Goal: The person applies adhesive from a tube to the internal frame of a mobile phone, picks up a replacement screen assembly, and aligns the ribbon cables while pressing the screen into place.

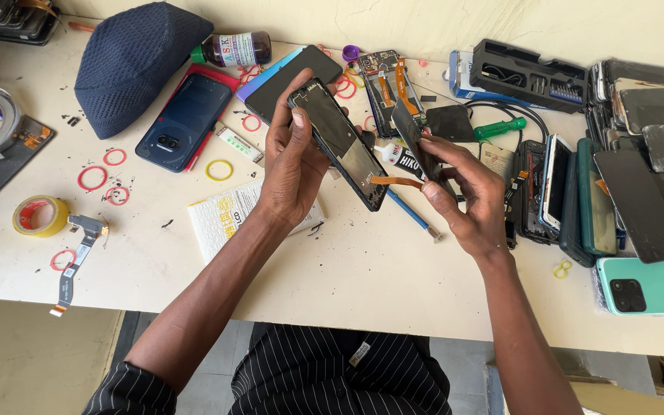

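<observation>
Bright, even daylight; sharp, soft shadows.

Cream-white surface (pixel 363 284) scattered with red rubber rings (pixel 92 178) and one yellow ring (pixel 219 170); at ten o'clock a navy knitted cap (pixel 136 61) and beside it a dark blue phone (pixel 184 121) on red. Black phone frame (pixel 340 142) with an orange ribbon cable (pixel 395 181) at centre. At four o'clock a mint-green phone (pixel 651 286); at eight o'clock a yellow tape roll (pixel 40 216); at six o'clock black cloth (pixel 332 376) with thin white pinstripes.
</observation>
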